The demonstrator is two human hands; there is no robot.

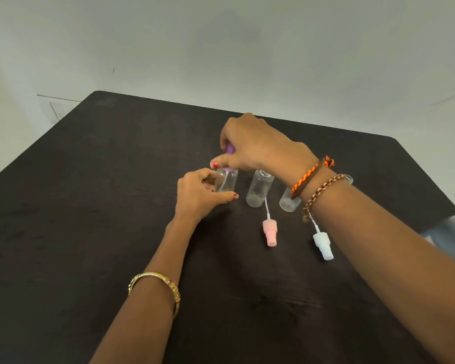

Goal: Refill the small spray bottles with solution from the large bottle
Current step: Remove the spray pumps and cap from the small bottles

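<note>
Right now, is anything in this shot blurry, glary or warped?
Head view: light is soft and even, with no hard glare; the table edges bow from the wide-angle lens; the right hand on the purple cap looks slightly smeared; the clear bottles show faintly against the dark top; the left hand is sharper.
</note>
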